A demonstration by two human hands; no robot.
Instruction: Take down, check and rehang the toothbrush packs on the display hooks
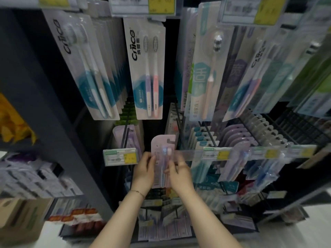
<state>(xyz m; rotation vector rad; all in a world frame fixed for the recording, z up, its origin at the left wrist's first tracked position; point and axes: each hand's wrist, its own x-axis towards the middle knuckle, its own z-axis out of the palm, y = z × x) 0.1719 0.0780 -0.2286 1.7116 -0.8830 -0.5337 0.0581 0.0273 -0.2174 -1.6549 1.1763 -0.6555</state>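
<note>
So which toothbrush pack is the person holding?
The pale pink pack low in the middle. The left hand and right hand grip its sides; the other packs hang untouched.

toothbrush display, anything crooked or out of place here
Nothing damaged or spilled shows. Only the pink pack sits apart from the rows, held by the left hand and right hand at the price rail; other packs hang in rows.
</note>
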